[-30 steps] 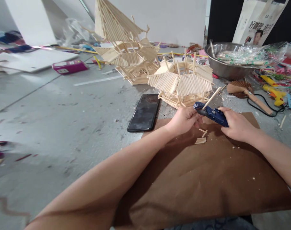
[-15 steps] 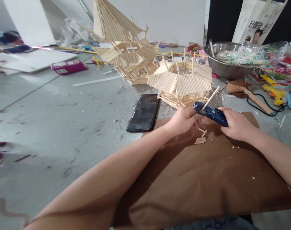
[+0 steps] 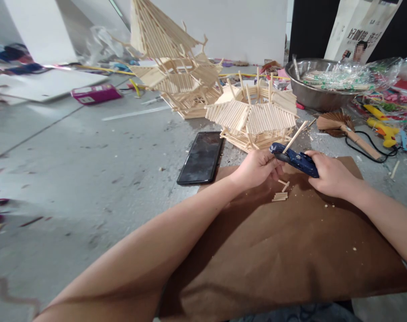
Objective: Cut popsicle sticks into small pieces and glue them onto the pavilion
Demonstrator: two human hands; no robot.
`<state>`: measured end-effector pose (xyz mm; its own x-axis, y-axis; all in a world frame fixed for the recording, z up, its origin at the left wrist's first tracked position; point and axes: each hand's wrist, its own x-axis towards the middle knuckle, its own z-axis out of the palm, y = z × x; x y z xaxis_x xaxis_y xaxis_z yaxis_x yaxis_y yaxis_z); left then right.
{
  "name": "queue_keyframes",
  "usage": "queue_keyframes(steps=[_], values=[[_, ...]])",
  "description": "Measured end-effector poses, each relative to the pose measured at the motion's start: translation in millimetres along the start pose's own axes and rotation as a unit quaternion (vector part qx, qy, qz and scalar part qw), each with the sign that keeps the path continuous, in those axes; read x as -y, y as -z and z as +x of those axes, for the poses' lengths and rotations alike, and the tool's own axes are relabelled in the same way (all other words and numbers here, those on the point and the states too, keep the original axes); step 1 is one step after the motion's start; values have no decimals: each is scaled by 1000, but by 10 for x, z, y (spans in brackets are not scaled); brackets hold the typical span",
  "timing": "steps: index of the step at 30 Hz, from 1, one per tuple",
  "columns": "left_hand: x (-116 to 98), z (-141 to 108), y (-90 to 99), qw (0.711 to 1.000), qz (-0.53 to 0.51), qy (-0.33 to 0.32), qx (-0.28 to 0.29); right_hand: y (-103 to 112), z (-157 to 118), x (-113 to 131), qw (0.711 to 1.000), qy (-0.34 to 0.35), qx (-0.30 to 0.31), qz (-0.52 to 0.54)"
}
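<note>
My right hand is closed around the handle end of a blue hand cutter. A thin wooden stick slants up from the cutter's jaw end. My left hand is closed just beneath that end, fingers pinched at the stick's lower part, which is mostly hidden. Several short cut stick pieces lie below the hands on a brown paper sheet. Right behind my left hand stands a low stick-built structure with a slatted roof and upright posts.
A taller stick-built tower stands behind at left. A black phone lies beside the sheet. At right are a metal bowl of wrapped sticks, a brown folded fan and a yellow glue gun. A purple packet lies far left.
</note>
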<state>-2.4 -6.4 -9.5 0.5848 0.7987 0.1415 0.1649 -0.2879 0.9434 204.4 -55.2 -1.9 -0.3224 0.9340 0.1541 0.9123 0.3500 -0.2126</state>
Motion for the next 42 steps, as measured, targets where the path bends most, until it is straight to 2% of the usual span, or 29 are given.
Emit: queue_keyframes(steps=[11, 24, 28, 31, 33, 36, 42], values=[[3, 6, 6, 1000, -4, 3, -2, -7, -2, 11, 1000, -8, 2, -29], [49, 15, -7, 1000, -14, 14, 0, 33, 21, 65, 997, -45, 44, -46], [39, 15, -20, 999, 10, -13, -49, 30, 29, 43, 998, -52, 29, -25], [21, -6, -30, 997, 34, -21, -73, 21, 34, 1, 1000, -24, 16, -4], [0, -22, -34, 999, 12, -11, -48, 12, 40, -38, 1000, 11, 8, 17], [-45, -45, -39, 997, -74, 20, -2, -2, 53, -109, 997, 59, -1, 52], [-121, -89, -66, 960, -249, 96, 88, -7, 72, -248, 983, 145, 11, 114]])
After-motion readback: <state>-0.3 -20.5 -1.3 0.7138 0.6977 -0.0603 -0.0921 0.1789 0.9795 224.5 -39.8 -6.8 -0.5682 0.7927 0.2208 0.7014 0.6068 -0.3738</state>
